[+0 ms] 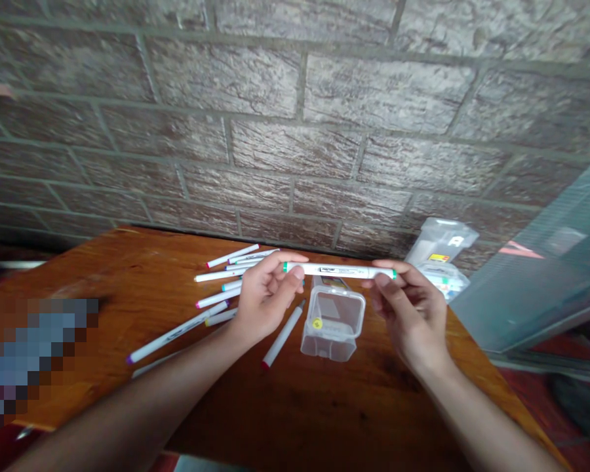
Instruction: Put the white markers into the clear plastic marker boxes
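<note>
A white marker with green ends (341, 270) is held level above the table, stretched between both hands. My left hand (268, 298) pinches its left end between thumb and fingers. At the other end, my right hand (413, 314) grips the marker the same way. Below it stands a clear plastic case (332, 328) with a yellow round sticker. Several white markers with coloured ends lie beside and behind my left hand, among them a purple-ended marker (177, 333). A red-ended marker (282, 337) rests between my left wrist and the case.
The wooden table (285, 419) meets a brick wall (275, 144) at the back. At its right rear corner are a clear container (442, 239) and another clear case (445, 278) with markers in it. A translucent panel (535, 262) rises on the right. Something pixelated (34, 360) is at the left.
</note>
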